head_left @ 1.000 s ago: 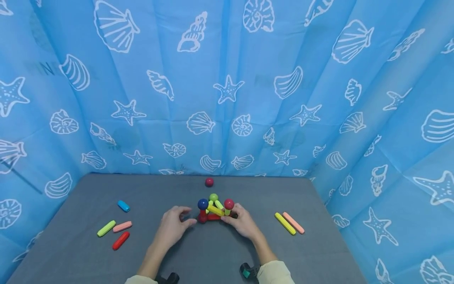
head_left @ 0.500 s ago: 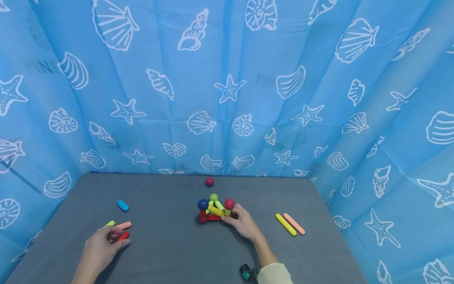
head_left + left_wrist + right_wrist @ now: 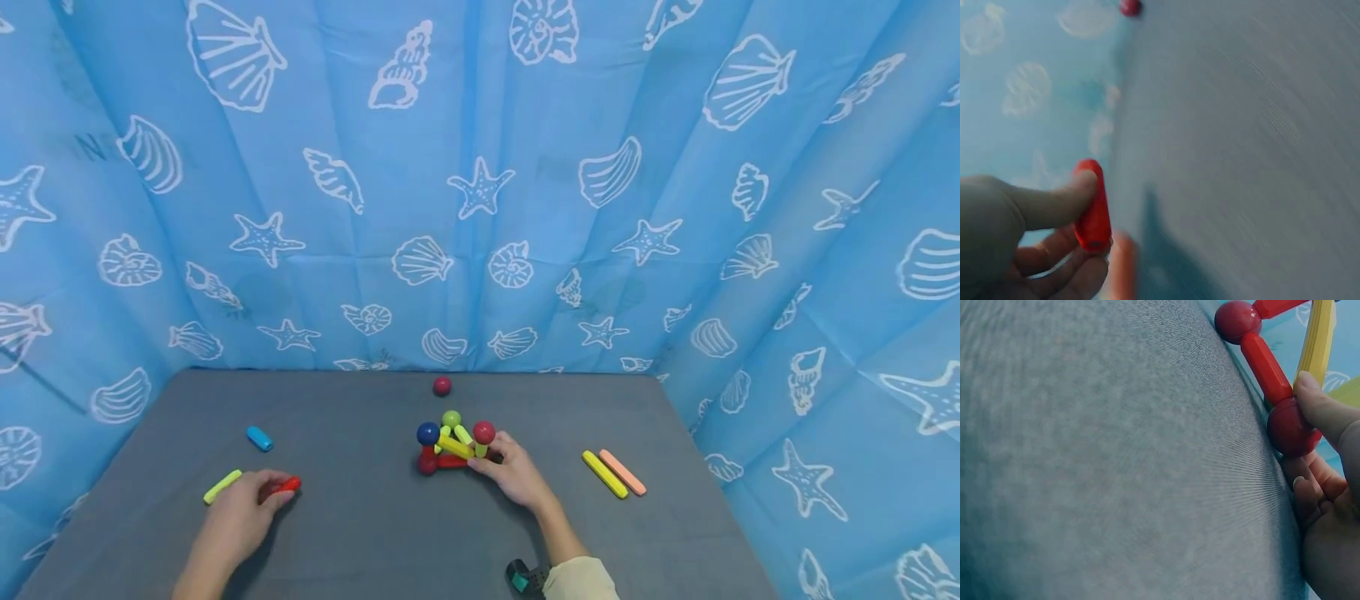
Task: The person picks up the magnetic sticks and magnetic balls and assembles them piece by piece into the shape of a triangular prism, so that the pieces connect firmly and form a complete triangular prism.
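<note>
My left hand (image 3: pixel 238 512) pinches a red stick (image 3: pixel 1094 215) between thumb and fingers, over the left part of the table. A salmon stick (image 3: pixel 1124 265) lies just past it in the left wrist view; the hand hides it in the head view. At mid-table stands a ball-and-stick frame, with a blue ball (image 3: pixel 428 433), a green ball (image 3: pixel 452 419) and a red ball (image 3: pixel 483 432) on top and a yellow stick (image 3: pixel 456 447) slanting across. My right hand (image 3: pixel 517 475) holds its right corner, the thumb against the yellow stick and fingers by a dark red ball (image 3: pixel 1294 428).
A blue stick (image 3: pixel 259 438) and a lime stick (image 3: pixel 222 487) lie at the left. Another yellow stick (image 3: pixel 604 474) and a salmon stick (image 3: pixel 622 472) lie at the right. A loose red ball (image 3: pixel 442 386) sits near the back edge, before the shell-print curtain (image 3: pixel 480 250).
My left hand left the frame's side, reached the sticks at the left, picked up the red one and now moves slightly right with it. My right hand stays on the frame.
</note>
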Demonstrator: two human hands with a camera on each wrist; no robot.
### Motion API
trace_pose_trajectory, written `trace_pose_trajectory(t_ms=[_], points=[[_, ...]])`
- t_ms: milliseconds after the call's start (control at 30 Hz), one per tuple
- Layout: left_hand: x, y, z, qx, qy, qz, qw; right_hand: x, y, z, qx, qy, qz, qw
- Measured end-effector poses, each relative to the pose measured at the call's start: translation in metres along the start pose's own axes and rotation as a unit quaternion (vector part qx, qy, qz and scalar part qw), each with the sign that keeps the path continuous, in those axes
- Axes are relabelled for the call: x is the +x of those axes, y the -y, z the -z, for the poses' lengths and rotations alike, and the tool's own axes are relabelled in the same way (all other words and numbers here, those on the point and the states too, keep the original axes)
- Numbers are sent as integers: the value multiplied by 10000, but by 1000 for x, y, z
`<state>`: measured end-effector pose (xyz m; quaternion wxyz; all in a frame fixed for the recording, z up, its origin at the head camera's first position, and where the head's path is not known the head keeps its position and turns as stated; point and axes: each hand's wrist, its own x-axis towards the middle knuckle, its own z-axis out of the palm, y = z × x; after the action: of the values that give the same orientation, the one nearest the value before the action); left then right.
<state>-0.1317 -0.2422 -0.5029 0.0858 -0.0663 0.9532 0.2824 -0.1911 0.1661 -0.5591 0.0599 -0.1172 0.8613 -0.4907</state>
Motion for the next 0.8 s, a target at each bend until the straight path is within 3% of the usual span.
trace_pose_trajectory(t_ms=[100, 200, 333, 433, 500, 600, 800], points=[[2, -38, 1, -396, -302, -792, 9956, 0, -1, 2, 25, -3, 2, 10000], [3, -85, -4, -733, -619, -1509, 9839, 0, -1, 2, 29, 26, 49, 10000], [7, -145, -23, -1008, -758, -2352, 9637, 0, -1, 0, 25, 36, 107, 9999], [14, -174, -44, -1021, -787, -2772, 9521, 1, -2, -2, -27, 17, 143, 9999], [19, -184, -57, -941, -806, -2859, 9502, 1, -1, -3, -52, 22, 168, 9998], [24, -188, -70, -851, -847, -2801, 9524, 2, -1, -4, -51, 53, 255, 9996], [29, -188, -80, -734, -1043, -2964, 9465, 1, -3, -2, 32, -52, 225, 9997]])
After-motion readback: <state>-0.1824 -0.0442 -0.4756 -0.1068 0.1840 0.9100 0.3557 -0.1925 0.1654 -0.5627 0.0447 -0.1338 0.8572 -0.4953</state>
